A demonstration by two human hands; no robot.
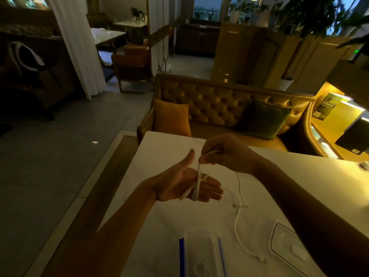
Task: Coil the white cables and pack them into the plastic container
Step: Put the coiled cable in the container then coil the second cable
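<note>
Left hand (186, 184): palm up, fingers flat and spread, thumb raised — white cable (196, 185) looped around the fingers, not clasped.
Right hand (225, 154): above the left, fingertips pinched narrow on a strand of the cable.
Cable tail: trailing down over the white table (299, 176), ending near the lid (287, 244).
Plastic container (201, 250): clear, blue-edged, at the near table edge — contents too faint to tell.

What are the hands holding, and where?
A thin white cable: looped round the left hand's fingers, its free run pinched by the right hand.
</note>
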